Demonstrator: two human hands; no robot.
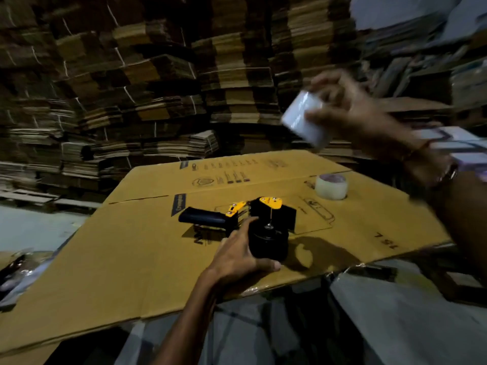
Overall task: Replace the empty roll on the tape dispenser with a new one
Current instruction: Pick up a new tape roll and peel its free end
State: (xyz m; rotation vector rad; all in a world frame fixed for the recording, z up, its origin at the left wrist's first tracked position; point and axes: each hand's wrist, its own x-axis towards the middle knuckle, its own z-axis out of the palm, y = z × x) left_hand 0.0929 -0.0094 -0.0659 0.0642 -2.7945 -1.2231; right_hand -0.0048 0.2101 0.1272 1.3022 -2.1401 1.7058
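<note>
Head: flattened carton (147,259) print blurred, unreadable.

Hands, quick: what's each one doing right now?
Left hand: gripping the tape dispenser at its spool.
Right hand: holding a white roll, raised above the cardboard.

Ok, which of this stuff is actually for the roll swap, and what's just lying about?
For the job:
tape dispenser, gripped by left hand
white roll, held up by right hand
clear tape roll

Lying about:
flattened box used as the surface
stacked cardboard behind

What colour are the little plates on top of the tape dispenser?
Yellow plates on the black tape dispenser, seen in the head view.
</note>
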